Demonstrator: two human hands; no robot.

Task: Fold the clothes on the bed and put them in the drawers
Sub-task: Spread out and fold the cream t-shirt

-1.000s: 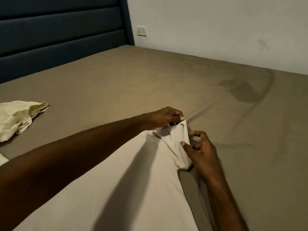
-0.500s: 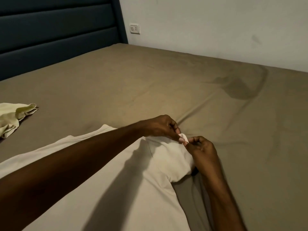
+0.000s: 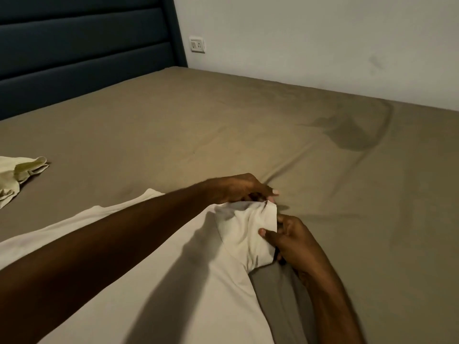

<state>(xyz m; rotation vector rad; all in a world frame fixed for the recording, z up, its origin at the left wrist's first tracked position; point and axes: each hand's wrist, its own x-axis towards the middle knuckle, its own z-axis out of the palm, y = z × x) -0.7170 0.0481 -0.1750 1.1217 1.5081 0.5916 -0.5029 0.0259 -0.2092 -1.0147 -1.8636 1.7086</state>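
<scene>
Head view: both hands spread a sleeve flat

Head camera shows a cream shirt point(image 3: 154, 289) lying on the bed point(image 3: 248, 135), toward its near edge. The left hand point(image 3: 238, 188) pinches the sleeve's point(image 3: 250, 232) far corner; the right hand point(image 3: 290, 240) pinches its near hem, fingers curled on cloth, likely tensioning it for a clean fold. A pale yellow garment point(image 3: 15, 175) waits at the bed's left edge.

The wide taupe-sheeted bed surface point(image 3: 248, 135) lies open beyond and to the right. A crumpled pale yellow cloth garment point(image 3: 15, 177) occupies the left edge. A dark blue padded headboard point(image 3: 82, 53) and white plaster wall point(image 3: 310, 40) bound the far side.
</scene>
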